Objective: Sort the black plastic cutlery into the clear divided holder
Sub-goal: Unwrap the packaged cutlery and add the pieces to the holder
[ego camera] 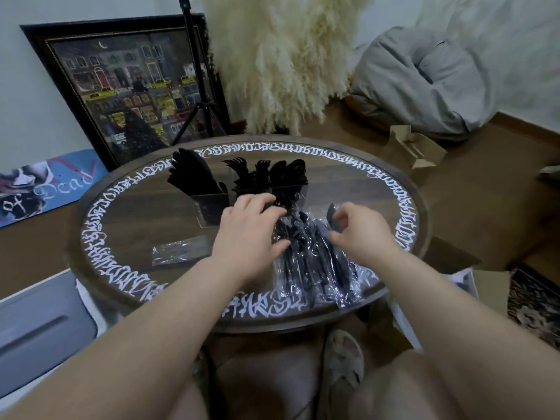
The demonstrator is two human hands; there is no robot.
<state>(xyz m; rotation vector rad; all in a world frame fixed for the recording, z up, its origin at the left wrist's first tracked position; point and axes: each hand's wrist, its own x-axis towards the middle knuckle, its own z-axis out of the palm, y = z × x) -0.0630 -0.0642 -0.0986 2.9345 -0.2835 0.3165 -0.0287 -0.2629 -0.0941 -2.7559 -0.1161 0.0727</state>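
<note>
I see the wrapped cutlery (315, 256) lying between my hands, long axis running from me toward the holder (242, 189) just beyond. My left hand (248, 234) rests spread on the wrap's left edge; my right hand (360, 231) curls, apparently pinching a spoon (332, 214).

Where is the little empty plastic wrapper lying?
The empty wrapper lies flat on the round table, left of the left hand.
</note>
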